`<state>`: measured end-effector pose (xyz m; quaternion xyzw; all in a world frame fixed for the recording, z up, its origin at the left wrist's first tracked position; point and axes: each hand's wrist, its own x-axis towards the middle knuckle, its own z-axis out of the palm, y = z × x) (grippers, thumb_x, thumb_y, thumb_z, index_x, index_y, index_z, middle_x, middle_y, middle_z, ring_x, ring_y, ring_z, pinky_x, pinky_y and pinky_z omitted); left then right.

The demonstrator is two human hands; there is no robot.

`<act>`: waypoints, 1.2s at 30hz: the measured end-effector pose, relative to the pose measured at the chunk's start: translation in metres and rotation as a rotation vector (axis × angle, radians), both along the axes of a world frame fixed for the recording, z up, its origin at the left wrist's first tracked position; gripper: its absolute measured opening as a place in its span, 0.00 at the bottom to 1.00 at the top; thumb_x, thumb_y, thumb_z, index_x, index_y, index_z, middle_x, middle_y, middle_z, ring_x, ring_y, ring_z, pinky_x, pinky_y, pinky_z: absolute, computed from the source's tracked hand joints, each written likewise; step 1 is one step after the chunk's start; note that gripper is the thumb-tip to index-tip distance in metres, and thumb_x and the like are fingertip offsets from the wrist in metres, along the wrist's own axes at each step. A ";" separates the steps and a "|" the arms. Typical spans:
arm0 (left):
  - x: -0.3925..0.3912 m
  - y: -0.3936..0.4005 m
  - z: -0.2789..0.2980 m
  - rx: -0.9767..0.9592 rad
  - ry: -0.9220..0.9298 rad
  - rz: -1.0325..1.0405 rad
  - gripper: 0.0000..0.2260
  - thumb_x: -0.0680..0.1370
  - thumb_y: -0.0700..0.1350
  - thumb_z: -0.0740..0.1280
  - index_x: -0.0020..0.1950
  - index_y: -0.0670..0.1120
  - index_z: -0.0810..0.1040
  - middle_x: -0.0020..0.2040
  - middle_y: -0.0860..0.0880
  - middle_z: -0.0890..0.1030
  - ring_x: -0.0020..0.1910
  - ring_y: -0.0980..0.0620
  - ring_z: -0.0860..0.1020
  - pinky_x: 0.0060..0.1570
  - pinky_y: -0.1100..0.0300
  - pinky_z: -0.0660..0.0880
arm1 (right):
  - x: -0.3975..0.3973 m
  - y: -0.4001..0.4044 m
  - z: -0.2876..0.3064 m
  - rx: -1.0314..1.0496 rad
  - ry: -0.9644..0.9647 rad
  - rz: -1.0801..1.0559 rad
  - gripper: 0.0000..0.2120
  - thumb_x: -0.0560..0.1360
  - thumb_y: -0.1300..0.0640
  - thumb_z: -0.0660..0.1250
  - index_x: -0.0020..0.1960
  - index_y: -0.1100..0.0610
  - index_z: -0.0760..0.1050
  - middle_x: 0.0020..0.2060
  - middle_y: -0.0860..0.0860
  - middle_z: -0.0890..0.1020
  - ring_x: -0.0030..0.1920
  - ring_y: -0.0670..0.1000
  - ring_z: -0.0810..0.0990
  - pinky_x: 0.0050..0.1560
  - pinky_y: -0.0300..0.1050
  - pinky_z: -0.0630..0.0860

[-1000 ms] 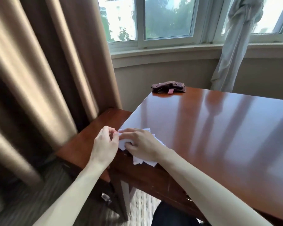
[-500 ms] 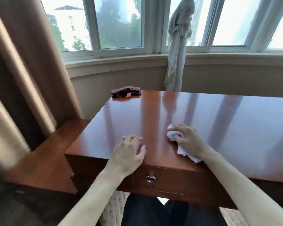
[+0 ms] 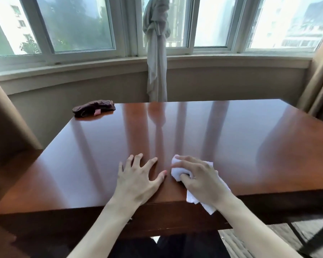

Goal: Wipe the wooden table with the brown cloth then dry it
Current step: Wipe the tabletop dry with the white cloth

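The crumpled dark brown cloth with a small pink tag is lying at the far left corner of the glossy reddish-brown wooden tabletop, well apart from both hands. Near the front edge, the right hand is gripping a bunched white cloth, its fingers curling over the wad and pressing it onto the wood, while a loose tail of the same cloth is hanging out under the wrist and over the front edge. Just beside it, the left hand is resting on the surface with fingers spread and relaxed, holding nothing; its thumb is lying close to the white wad without touching it. Both bare forearms are reaching in from the bottom of the view across the dark front rail of the table. The polished top is reflecting pale vertical bands from the white-framed bay windows behind it. A knotted grey sheer curtain is hanging down the middle of the windows, behind the far edge of the table. Heavy tan drapes are framing the right side.
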<state>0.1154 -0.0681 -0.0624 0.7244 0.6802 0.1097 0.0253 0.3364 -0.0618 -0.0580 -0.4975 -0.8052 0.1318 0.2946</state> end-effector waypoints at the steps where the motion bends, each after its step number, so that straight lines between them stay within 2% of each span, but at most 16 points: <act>1: 0.001 0.002 0.003 0.001 0.012 0.002 0.35 0.72 0.76 0.45 0.76 0.66 0.63 0.77 0.50 0.65 0.78 0.47 0.59 0.75 0.42 0.57 | 0.004 0.001 0.003 -0.014 -0.004 0.021 0.15 0.72 0.53 0.58 0.51 0.41 0.81 0.62 0.34 0.78 0.65 0.34 0.73 0.65 0.35 0.66; 5: 0.002 0.011 0.012 0.001 0.023 -0.010 0.33 0.74 0.74 0.47 0.76 0.65 0.64 0.74 0.51 0.66 0.76 0.48 0.62 0.74 0.41 0.60 | 0.006 0.067 0.010 -0.049 -0.009 -0.256 0.09 0.73 0.55 0.58 0.40 0.46 0.75 0.47 0.40 0.79 0.53 0.44 0.77 0.56 0.45 0.73; 7: -0.004 0.026 0.017 0.006 0.006 0.003 0.30 0.76 0.72 0.51 0.76 0.64 0.64 0.77 0.50 0.64 0.77 0.48 0.59 0.75 0.42 0.57 | -0.018 0.078 0.002 -0.009 -0.036 -0.235 0.10 0.74 0.56 0.59 0.42 0.48 0.78 0.51 0.41 0.81 0.57 0.47 0.77 0.58 0.37 0.69; 9: -0.009 0.051 0.022 -0.017 -0.009 0.022 0.28 0.78 0.71 0.53 0.77 0.64 0.63 0.78 0.49 0.63 0.78 0.46 0.57 0.76 0.43 0.56 | -0.035 0.081 -0.003 0.004 -0.045 -0.118 0.11 0.75 0.57 0.62 0.44 0.48 0.82 0.59 0.39 0.81 0.63 0.43 0.74 0.57 0.29 0.61; 11: -0.012 0.081 0.025 -0.047 -0.032 0.036 0.28 0.78 0.70 0.53 0.78 0.64 0.62 0.79 0.48 0.61 0.79 0.45 0.56 0.76 0.42 0.55 | -0.038 0.104 0.005 -0.041 -0.016 -0.089 0.11 0.76 0.57 0.62 0.44 0.48 0.82 0.59 0.39 0.81 0.63 0.42 0.74 0.55 0.33 0.62; 14: -0.016 0.124 0.026 -0.023 -0.074 0.051 0.28 0.78 0.70 0.53 0.78 0.64 0.62 0.80 0.48 0.61 0.79 0.45 0.55 0.77 0.43 0.54 | -0.033 0.172 0.014 -0.076 -0.019 -0.167 0.11 0.76 0.56 0.59 0.41 0.48 0.79 0.49 0.42 0.80 0.53 0.47 0.77 0.46 0.41 0.64; 17: -0.019 0.170 0.021 -0.035 -0.068 0.038 0.28 0.79 0.69 0.54 0.78 0.65 0.61 0.81 0.49 0.59 0.80 0.46 0.53 0.78 0.45 0.52 | -0.032 0.254 0.011 -0.068 -0.048 -0.246 0.12 0.76 0.54 0.57 0.43 0.47 0.79 0.47 0.43 0.79 0.50 0.50 0.77 0.46 0.45 0.65; 21: -0.027 0.214 -0.001 -0.051 -0.028 0.045 0.30 0.76 0.73 0.47 0.78 0.67 0.56 0.81 0.52 0.55 0.81 0.48 0.50 0.79 0.46 0.49 | -0.035 0.365 0.006 -0.056 -0.045 -0.332 0.13 0.73 0.53 0.57 0.45 0.48 0.81 0.48 0.45 0.80 0.50 0.54 0.76 0.45 0.45 0.64; 23: -0.028 0.219 -0.008 -0.042 -0.014 0.063 0.33 0.73 0.74 0.41 0.78 0.69 0.52 0.82 0.54 0.53 0.81 0.50 0.48 0.79 0.48 0.46 | -0.038 0.413 0.002 -0.060 -0.056 -0.353 0.15 0.72 0.53 0.56 0.46 0.47 0.82 0.50 0.48 0.81 0.52 0.55 0.77 0.45 0.47 0.65; 26: -0.027 0.220 -0.011 -0.022 -0.003 0.080 0.34 0.72 0.73 0.38 0.78 0.70 0.50 0.82 0.57 0.50 0.81 0.53 0.45 0.79 0.50 0.43 | -0.045 0.460 0.000 -0.068 -0.106 -0.359 0.17 0.72 0.53 0.56 0.49 0.47 0.83 0.51 0.50 0.81 0.54 0.57 0.78 0.46 0.47 0.67; 29: -0.028 0.223 -0.008 -0.029 -0.018 0.095 0.35 0.71 0.74 0.38 0.78 0.70 0.51 0.82 0.57 0.51 0.81 0.53 0.46 0.79 0.51 0.42 | -0.049 0.459 0.001 -0.082 -0.118 -0.314 0.19 0.72 0.51 0.53 0.50 0.48 0.83 0.57 0.49 0.82 0.57 0.57 0.78 0.52 0.48 0.71; 31: -0.028 0.222 -0.008 -0.055 -0.022 0.092 0.35 0.70 0.74 0.38 0.78 0.70 0.52 0.82 0.56 0.51 0.81 0.52 0.46 0.79 0.50 0.43 | -0.048 0.429 0.003 -0.099 -0.095 -0.254 0.17 0.75 0.52 0.55 0.50 0.47 0.82 0.61 0.47 0.81 0.61 0.55 0.77 0.57 0.49 0.72; 33: -0.027 0.222 -0.007 -0.077 -0.021 0.086 0.34 0.72 0.74 0.39 0.78 0.70 0.52 0.82 0.54 0.52 0.81 0.51 0.47 0.79 0.49 0.44 | -0.045 0.387 0.005 -0.115 -0.092 -0.188 0.14 0.78 0.54 0.58 0.52 0.47 0.82 0.63 0.46 0.80 0.63 0.52 0.76 0.59 0.47 0.69; 36: -0.026 0.222 -0.005 -0.090 -0.013 0.073 0.29 0.78 0.71 0.46 0.79 0.68 0.53 0.82 0.52 0.53 0.81 0.48 0.49 0.79 0.47 0.47 | -0.040 0.306 0.011 -0.105 -0.071 -0.089 0.16 0.79 0.55 0.60 0.62 0.47 0.82 0.67 0.45 0.78 0.69 0.48 0.73 0.64 0.39 0.63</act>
